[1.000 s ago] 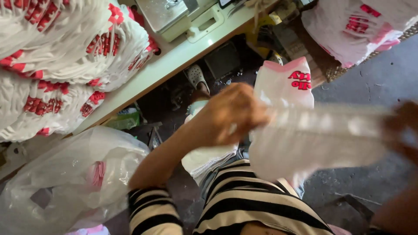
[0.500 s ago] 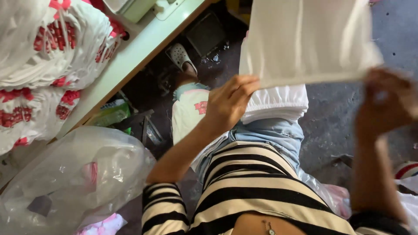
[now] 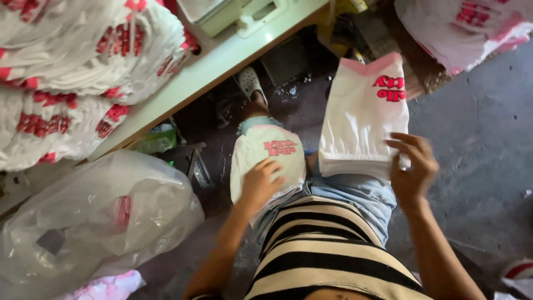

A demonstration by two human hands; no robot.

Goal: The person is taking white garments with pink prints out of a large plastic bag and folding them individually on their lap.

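While the person sits with 2 stacks of white garments on their lap, the left hand (image 3: 261, 180) lies flat with spread fingers on top of the smaller stack (image 3: 267, 161), which rests on the left knee and shows a red print and pale pink edge. It presses down rather than gripping. On the right thigh rests the taller stack (image 3: 363, 119), white with a pink band at its far end and red print. The right hand (image 3: 413, 169) touches the near right corner of that stack, fingers curled loosely against its edge; whether it pinches a layer I cannot tell. Left of the knees sits a large clear plastic bag (image 3: 100, 216) on the floor. Above it runs a pale table (image 3: 222, 64) piled with bundled white garments (image 3: 72, 72) printed in red.
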